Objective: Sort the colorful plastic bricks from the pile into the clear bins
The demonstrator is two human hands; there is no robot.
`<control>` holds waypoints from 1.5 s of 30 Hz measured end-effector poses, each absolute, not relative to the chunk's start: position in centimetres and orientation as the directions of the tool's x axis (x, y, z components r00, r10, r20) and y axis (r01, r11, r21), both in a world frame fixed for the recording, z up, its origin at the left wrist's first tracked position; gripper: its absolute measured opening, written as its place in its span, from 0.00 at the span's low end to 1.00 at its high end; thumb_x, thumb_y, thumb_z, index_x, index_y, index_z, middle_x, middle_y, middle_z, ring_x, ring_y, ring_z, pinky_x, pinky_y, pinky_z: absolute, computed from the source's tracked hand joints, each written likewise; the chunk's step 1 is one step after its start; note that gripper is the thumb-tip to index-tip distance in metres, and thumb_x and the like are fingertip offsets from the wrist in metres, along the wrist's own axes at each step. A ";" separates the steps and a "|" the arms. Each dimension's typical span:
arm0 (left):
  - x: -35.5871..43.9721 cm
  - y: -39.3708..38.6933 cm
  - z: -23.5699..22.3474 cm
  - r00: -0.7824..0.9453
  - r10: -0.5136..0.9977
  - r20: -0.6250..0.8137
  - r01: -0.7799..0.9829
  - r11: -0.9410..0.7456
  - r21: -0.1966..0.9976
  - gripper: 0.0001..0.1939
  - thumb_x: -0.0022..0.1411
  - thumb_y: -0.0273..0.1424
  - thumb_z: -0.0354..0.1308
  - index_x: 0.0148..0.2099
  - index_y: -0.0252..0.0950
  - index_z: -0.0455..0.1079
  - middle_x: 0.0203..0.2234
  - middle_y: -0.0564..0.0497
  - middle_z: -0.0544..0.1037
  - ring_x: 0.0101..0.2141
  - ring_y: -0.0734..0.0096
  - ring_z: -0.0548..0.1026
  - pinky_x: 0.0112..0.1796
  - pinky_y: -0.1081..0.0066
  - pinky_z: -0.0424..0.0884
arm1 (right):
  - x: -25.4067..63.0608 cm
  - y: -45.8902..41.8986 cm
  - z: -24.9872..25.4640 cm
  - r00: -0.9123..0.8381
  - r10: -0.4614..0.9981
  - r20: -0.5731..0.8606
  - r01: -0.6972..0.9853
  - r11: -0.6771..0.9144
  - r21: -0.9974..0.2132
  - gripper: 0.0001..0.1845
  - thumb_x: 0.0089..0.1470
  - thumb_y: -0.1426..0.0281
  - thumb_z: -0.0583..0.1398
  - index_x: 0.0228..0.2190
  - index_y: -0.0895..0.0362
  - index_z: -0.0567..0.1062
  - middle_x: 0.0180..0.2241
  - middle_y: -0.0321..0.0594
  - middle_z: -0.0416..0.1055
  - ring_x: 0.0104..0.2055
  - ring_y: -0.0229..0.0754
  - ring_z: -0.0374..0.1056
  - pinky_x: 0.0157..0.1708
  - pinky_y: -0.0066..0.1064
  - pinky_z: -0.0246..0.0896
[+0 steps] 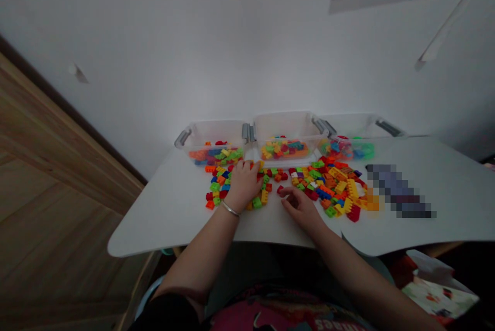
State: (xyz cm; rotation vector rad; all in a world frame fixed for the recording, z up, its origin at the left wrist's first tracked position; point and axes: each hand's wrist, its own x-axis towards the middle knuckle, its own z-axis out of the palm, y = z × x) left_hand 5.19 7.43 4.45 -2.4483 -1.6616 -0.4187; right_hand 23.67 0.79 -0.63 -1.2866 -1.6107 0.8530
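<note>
Small plastic building bricks lie on a white table in two loose groups. My left hand (244, 185), with a bangle at the wrist, rests over the left group of bricks (219, 182). Its fingers point away from me, slightly apart, beside a yellow brick (262, 164); the palm hides what lies beneath. My right hand (300, 208) hovers at the near left side of the denser right pile of bricks (335, 186). Its fingers are bent, with a gap between thumb and forefinger. Close to the forefinger tip is a small red brick (280, 189).
Behind the bricks stand a left clear bin (218, 130), a middle clear bin (284, 123) and a right clear bin (353, 123), each containing colourful pieces. A pixelated dark object (398, 192) lies on the table (154, 217) at right. A wall rises behind.
</note>
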 end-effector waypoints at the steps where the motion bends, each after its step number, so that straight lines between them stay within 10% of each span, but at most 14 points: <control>1: 5.3 7.6 4.5 0.347 0.878 0.329 0.926 -0.376 0.027 0.23 0.62 0.35 0.57 0.58 0.37 0.66 0.49 0.42 0.73 0.51 0.53 0.66 0.52 0.56 0.64 | 23.7 0.8 -0.7 -0.071 0.973 0.218 0.372 0.229 -0.899 0.12 0.49 0.65 0.57 0.37 0.55 0.72 0.34 0.40 0.72 0.27 0.36 0.65 0.27 0.30 0.63; 10: 4.6 8.9 2.2 0.304 0.837 0.456 0.908 -0.400 0.128 0.16 0.63 0.31 0.53 0.52 0.38 0.70 0.48 0.47 0.75 0.50 0.57 0.68 0.52 0.59 0.63 | 23.1 2.9 1.3 -0.094 0.927 0.363 0.481 0.362 -0.799 0.12 0.53 0.69 0.56 0.41 0.55 0.72 0.40 0.43 0.73 0.32 0.39 0.69 0.30 0.31 0.67; 15: 4.8 8.8 2.5 0.237 0.853 0.465 0.944 -0.315 0.098 0.15 0.62 0.30 0.53 0.51 0.37 0.70 0.48 0.45 0.74 0.49 0.56 0.68 0.51 0.57 0.63 | 20.7 7.4 5.2 -0.331 0.841 0.429 0.777 0.500 -0.382 0.16 0.56 0.76 0.54 0.44 0.56 0.75 0.45 0.46 0.73 0.48 0.45 0.67 0.49 0.38 0.62; 23: 4.6 9.2 2.1 0.205 0.872 0.444 0.958 -0.272 0.091 0.14 0.62 0.30 0.53 0.50 0.37 0.70 0.49 0.46 0.74 0.47 0.57 0.69 0.49 0.59 0.65 | 18.8 10.5 4.1 -0.403 0.865 0.299 0.911 0.412 0.035 0.16 0.61 0.72 0.50 0.44 0.55 0.75 0.47 0.47 0.73 0.47 0.49 0.65 0.43 0.38 0.58; 38: 3.9 10.3 1.5 0.238 0.886 0.399 0.919 -0.338 0.202 0.16 0.62 0.31 0.53 0.51 0.38 0.71 0.50 0.45 0.73 0.51 0.59 0.68 0.53 0.59 0.66 | 20.5 11.0 2.9 -0.368 0.861 0.351 0.918 0.397 -0.013 0.11 0.60 0.68 0.55 0.39 0.57 0.76 0.45 0.46 0.74 0.46 0.48 0.66 0.42 0.37 0.59; 45: 4.0 10.2 1.8 0.234 0.896 0.377 0.922 -0.327 0.205 0.15 0.63 0.31 0.52 0.51 0.39 0.71 0.51 0.46 0.72 0.51 0.59 0.68 0.53 0.59 0.66 | 22.0 10.1 5.1 -0.314 0.658 0.684 0.774 0.595 -0.217 0.08 0.59 0.67 0.56 0.33 0.53 0.76 0.42 0.42 0.76 0.45 0.44 0.68 0.48 0.37 0.60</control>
